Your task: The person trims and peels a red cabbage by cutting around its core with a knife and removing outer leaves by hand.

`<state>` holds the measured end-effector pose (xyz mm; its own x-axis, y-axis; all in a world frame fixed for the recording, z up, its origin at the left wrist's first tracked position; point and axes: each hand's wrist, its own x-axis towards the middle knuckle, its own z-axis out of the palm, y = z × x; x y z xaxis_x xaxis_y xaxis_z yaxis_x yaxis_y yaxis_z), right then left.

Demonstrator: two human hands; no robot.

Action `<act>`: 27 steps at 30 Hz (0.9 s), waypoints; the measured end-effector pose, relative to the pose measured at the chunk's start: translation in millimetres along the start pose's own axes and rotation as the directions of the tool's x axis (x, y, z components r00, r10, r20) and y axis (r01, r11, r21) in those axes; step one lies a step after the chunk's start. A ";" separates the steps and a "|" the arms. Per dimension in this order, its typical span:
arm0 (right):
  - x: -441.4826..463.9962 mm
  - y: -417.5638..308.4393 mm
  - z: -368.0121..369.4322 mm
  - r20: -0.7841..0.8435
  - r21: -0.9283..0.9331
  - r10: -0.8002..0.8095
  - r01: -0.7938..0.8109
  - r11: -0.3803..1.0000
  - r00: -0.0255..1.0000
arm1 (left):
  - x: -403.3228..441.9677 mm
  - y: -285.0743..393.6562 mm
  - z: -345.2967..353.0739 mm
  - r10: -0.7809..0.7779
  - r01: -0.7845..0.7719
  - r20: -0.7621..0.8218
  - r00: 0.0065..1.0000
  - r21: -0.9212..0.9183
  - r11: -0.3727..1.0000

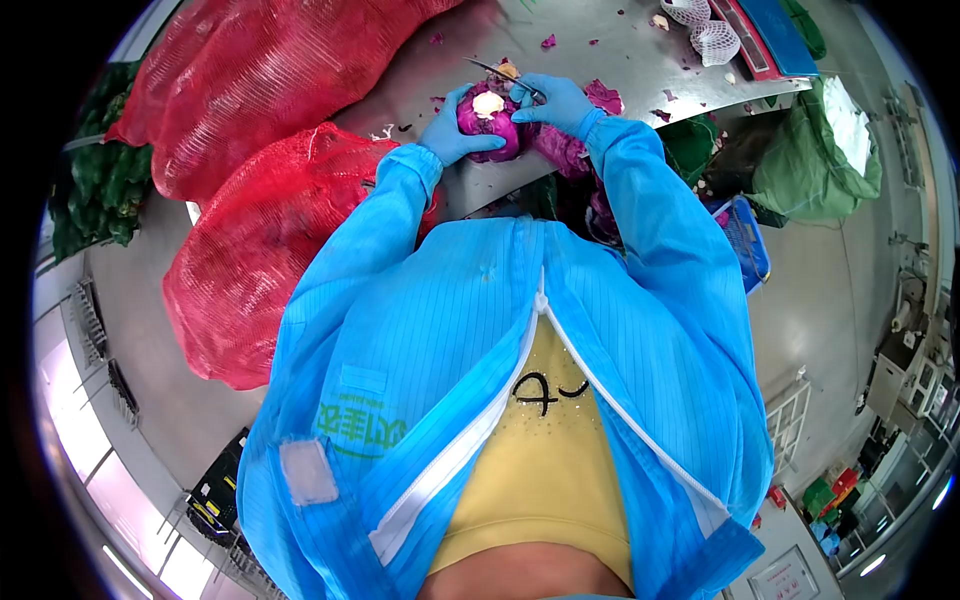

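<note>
A purple cabbage point(490, 128) with a pale cut stem end facing up is held above the metal table. My left hand point(452, 130), in a blue glove, wraps round its left side, the thumb along the near side. In my gloved right hand point(560, 104), at the cabbage's right side, is a knife point(492, 70). Its thin blade points up and left, past the far side of the cabbage. Part of the handle is hidden by my fingers. Loose purple cabbage leaves point(562, 150) lie just right of the cabbage, by my right wrist.
Large red mesh sacks point(270, 80) stand at the left, one partly on the steel table point(450, 190). Leaf scraps are scattered over the tabletop. White foam nets point(714, 42) and a blue tray point(775, 35) sit far right. Beyond the edge are a green sack point(815, 160) and blue basket point(742, 240).
</note>
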<state>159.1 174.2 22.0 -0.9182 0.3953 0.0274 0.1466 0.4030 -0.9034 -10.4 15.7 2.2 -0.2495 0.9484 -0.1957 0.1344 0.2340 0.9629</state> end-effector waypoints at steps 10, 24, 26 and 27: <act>-5.5 2.9 24.2 -0.029 -0.761 -0.395 0.235 0.604 0.918 | 2.2 -8.8 -5.6 -0.016 0.016 0.012 1.000 -0.047 0.999; -20.3 -16.0 23.0 0.057 -0.818 -0.405 0.276 0.505 0.912 | -3.9 3.1 1.6 0.025 -0.021 -0.045 0.999 0.076 0.997; -25.4 -16.8 27.2 -0.053 -0.774 -0.365 0.193 0.603 0.929 | -2.7 5.3 2.3 -0.007 0.009 -0.017 1.000 0.145 0.989; -26.1 -15.3 29.5 -0.053 -0.774 -0.364 0.192 0.604 0.930 | -2.3 4.3 3.1 -0.007 0.009 -0.016 1.000 0.144 0.990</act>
<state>169.9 133.4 22.5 -0.8877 0.2646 0.3767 0.1970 0.9579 -0.2087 -6.3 15.2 6.2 -0.2656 0.9432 -0.1997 0.2685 0.2713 0.9243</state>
